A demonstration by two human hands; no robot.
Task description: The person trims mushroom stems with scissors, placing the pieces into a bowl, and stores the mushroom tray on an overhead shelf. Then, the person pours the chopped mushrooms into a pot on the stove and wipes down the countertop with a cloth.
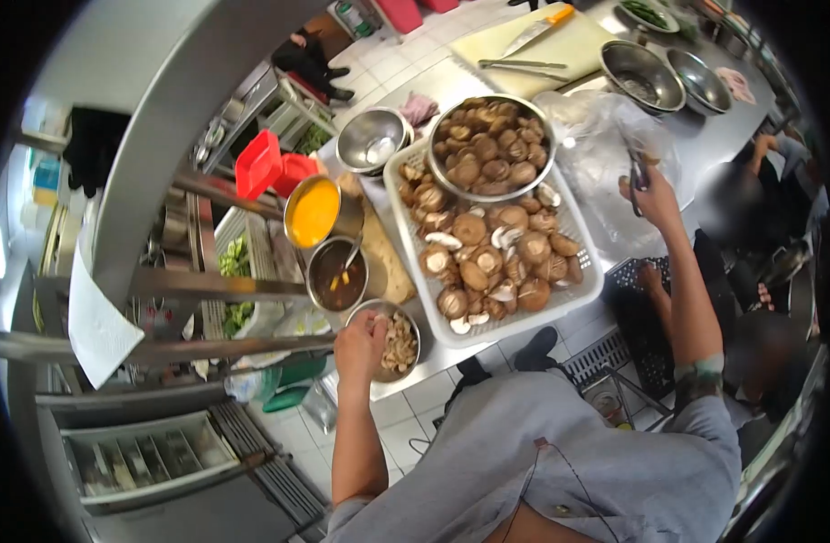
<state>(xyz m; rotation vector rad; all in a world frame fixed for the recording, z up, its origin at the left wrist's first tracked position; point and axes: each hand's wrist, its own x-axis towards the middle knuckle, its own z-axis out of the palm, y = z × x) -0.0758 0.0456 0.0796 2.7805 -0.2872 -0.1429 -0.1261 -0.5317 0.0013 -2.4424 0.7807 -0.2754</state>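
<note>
Our right hand [658, 195] gripped scissors [637, 176] near the desk's [718, 136] right edge; our left hand [359, 344], its grasp unclear, was over a bowl [419, 340] at the near-left corner, where a knock could have tipped it.

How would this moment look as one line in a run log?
left hand: at round steel bowl of small tan pieces | right hand: holding dark handheld tool | between: white plastic basket of brown mushrooms
</note>
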